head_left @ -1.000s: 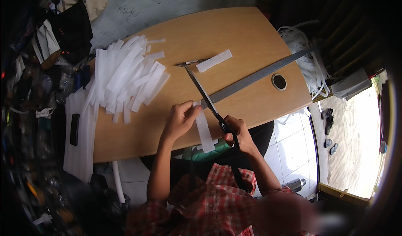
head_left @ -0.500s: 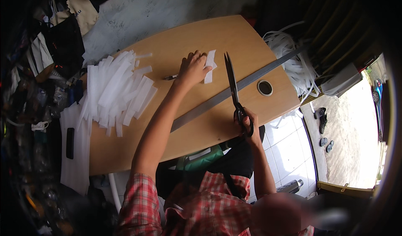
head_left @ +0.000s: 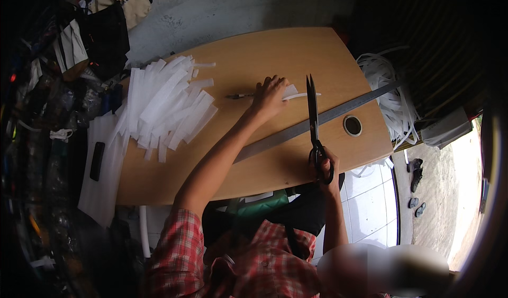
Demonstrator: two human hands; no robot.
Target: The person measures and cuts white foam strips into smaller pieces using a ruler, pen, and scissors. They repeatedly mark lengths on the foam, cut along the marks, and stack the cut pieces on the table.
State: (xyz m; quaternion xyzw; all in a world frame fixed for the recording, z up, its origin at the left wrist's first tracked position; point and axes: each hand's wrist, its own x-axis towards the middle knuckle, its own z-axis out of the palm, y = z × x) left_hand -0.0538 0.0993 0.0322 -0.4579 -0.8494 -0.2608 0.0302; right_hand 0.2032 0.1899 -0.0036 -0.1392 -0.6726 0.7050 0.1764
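My left hand (head_left: 269, 96) reaches out over the wooden table (head_left: 296, 49) and grips a white strip (head_left: 294, 93) lying on it, next to a pen (head_left: 238, 95). My right hand (head_left: 324, 166) holds large black scissors (head_left: 313, 119) near the table's front edge, blades pointing away from me, tips close to the white strip. A long metal ruler (head_left: 338, 112) lies diagonally across the table under the scissors. A pile of cut white strips (head_left: 165, 106) lies to the left.
A round hole (head_left: 352, 125) sits in the table at the right. Coiled white strap (head_left: 383, 84) hangs off the right edge. White sheets with a dark phone (head_left: 97, 160) lie at the left. Bags and clutter (head_left: 79, 39) crowd the far left; tiled floor (head_left: 370, 203) shows below.
My left hand went from the front edge out to the white strip at the table's middle and now grips it. The scissors moved right and turned upright.
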